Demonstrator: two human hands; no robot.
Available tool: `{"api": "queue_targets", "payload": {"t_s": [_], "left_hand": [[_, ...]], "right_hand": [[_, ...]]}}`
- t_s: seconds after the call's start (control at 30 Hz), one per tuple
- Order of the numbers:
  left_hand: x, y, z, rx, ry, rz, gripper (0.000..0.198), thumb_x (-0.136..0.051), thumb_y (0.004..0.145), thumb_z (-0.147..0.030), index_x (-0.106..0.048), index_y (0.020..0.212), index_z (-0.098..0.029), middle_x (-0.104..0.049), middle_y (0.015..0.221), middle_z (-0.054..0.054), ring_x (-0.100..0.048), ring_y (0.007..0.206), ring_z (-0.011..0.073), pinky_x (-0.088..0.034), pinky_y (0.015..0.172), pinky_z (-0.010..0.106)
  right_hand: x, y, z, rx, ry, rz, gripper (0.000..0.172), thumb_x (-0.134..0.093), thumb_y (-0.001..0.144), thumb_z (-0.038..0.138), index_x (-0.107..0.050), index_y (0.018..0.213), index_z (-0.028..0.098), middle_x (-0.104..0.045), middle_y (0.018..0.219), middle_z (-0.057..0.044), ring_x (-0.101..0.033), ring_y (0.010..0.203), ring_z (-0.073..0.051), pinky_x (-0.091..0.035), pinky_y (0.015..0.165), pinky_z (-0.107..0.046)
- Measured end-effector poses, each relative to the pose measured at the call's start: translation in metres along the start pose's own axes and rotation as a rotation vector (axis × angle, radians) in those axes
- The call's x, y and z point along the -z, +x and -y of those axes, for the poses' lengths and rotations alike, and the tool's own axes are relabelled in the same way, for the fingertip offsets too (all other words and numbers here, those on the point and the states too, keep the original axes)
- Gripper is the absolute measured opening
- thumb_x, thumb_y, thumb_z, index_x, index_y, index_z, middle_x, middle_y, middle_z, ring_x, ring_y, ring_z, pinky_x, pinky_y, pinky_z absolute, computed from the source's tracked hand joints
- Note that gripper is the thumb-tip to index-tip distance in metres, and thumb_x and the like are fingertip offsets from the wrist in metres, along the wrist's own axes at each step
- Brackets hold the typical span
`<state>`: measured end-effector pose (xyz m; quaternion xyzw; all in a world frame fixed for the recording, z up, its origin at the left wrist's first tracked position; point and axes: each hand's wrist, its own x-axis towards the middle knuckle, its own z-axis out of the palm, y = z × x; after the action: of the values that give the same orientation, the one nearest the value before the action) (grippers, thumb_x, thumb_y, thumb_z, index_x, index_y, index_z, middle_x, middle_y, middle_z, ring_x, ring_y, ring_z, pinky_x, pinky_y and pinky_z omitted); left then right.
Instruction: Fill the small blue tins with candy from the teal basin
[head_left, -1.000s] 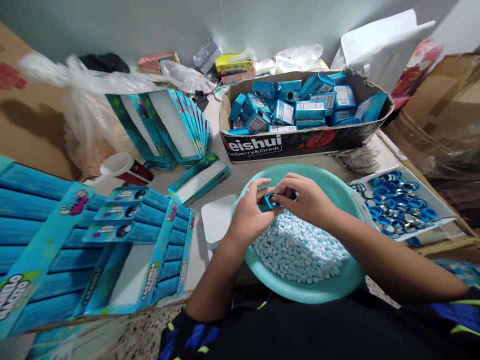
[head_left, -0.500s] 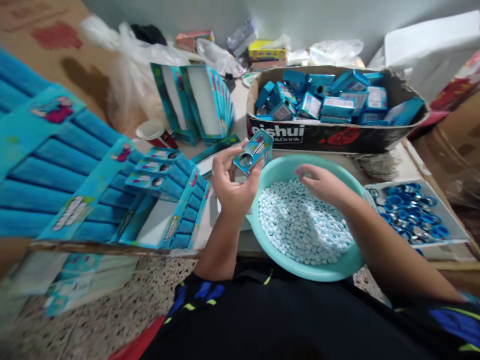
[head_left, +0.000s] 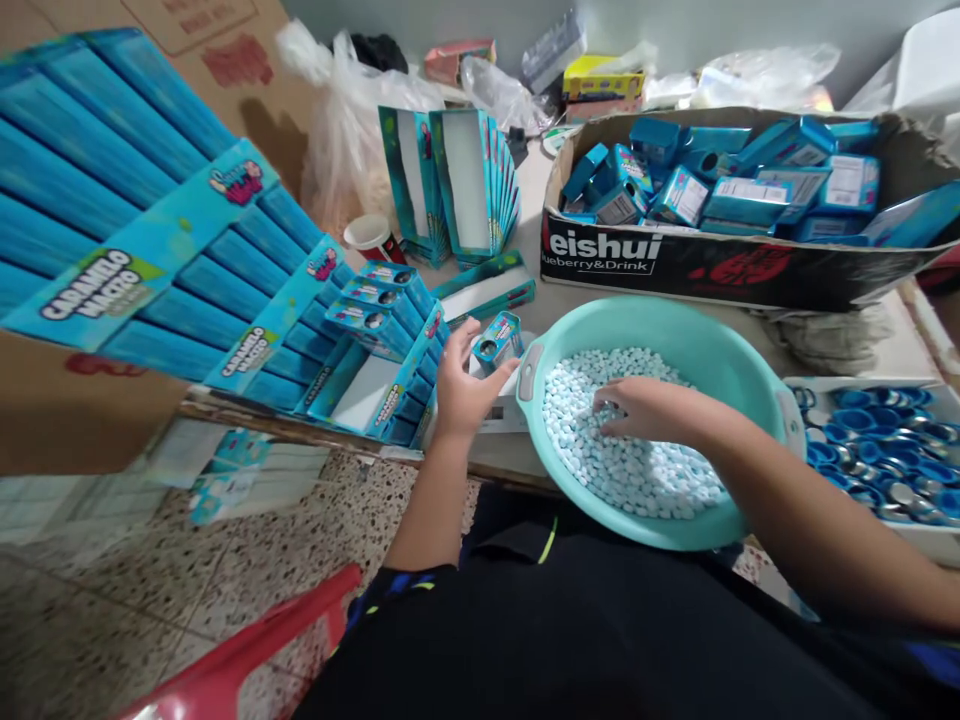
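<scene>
My left hand [head_left: 459,385] grips a small blue candy box [head_left: 498,340] with a round window, held just left of the teal basin [head_left: 720,345]. My right hand [head_left: 646,408] rests palm down on the heap of pale blue candies [head_left: 600,450] inside the basin, fingers curled into them. An open blue display carton [head_left: 367,375] holding several small boxes stands to the left of my left hand.
A black cardboard box [head_left: 720,265] full of small blue boxes stands behind the basin. A white tray of blue and silver caps [head_left: 877,450] lies at the right. Flat blue cartons [head_left: 457,180], a paper cup [head_left: 375,238] and plastic bags sit at the back. A red stool edge [head_left: 247,655] shows below.
My left hand carried the small box from over the basin leftward and down toward the display carton. My right hand let go of it and dropped onto the candies.
</scene>
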<state>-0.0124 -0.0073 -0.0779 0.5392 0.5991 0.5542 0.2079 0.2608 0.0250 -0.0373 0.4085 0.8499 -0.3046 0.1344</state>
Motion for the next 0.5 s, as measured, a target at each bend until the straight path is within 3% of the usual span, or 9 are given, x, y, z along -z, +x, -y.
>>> {"api": "queue_targets", "payload": {"t_s": [0.07, 0.2, 0.37, 0.5], "left_hand": [[0.012, -0.006, -0.008, -0.082, 0.012, -0.092, 0.059, -0.083, 0.082, -0.043, -0.058, 0.133, -0.025, -0.064, 0.142, 0.013, -0.062, 0.136, 0.0288, -0.053, 0.115, 0.049], [0.041, -0.029, -0.02, -0.187, 0.033, -0.306, 0.051, -0.069, 0.094, -0.052, -0.054, 0.135, -0.025, -0.066, 0.131, 0.013, -0.072, 0.117, 0.0241, -0.058, 0.105, 0.044], [0.067, -0.068, -0.024, -0.152, 0.141, -0.549, 0.057, -0.068, 0.093, -0.057, -0.053, 0.134, -0.02, -0.068, 0.121, 0.013, -0.076, 0.097, 0.022, -0.062, 0.093, 0.043], [0.087, -0.091, -0.031, -0.15, 0.182, -0.689, 0.051, -0.07, 0.092, -0.052, -0.058, 0.128, -0.018, -0.07, 0.112, 0.01, -0.076, 0.089, 0.0204, -0.063, 0.089, 0.042]], "right_hand": [[0.0, -0.002, 0.0, -0.01, -0.024, -0.016, 0.024, -0.073, 0.089, 0.023, -0.078, 0.112, 0.019, -0.078, 0.108, -0.011, -0.072, 0.097, -0.031, -0.051, 0.075, -0.037], [0.002, -0.012, -0.007, -0.049, -0.018, -0.091, 0.017, -0.066, 0.088, 0.016, -0.079, 0.097, 0.022, -0.079, 0.091, -0.007, -0.07, 0.082, -0.026, -0.046, 0.068, -0.034], [0.009, -0.021, -0.014, -0.059, 0.054, -0.198, 0.019, -0.061, 0.089, 0.016, -0.079, 0.09, 0.022, -0.078, 0.087, -0.005, -0.068, 0.077, -0.023, -0.045, 0.066, -0.032], [0.009, -0.024, -0.007, -0.052, 0.074, -0.205, 0.022, -0.06, 0.089, 0.016, -0.081, 0.095, 0.022, -0.079, 0.091, -0.006, -0.07, 0.082, -0.024, -0.048, 0.067, -0.032]]}}
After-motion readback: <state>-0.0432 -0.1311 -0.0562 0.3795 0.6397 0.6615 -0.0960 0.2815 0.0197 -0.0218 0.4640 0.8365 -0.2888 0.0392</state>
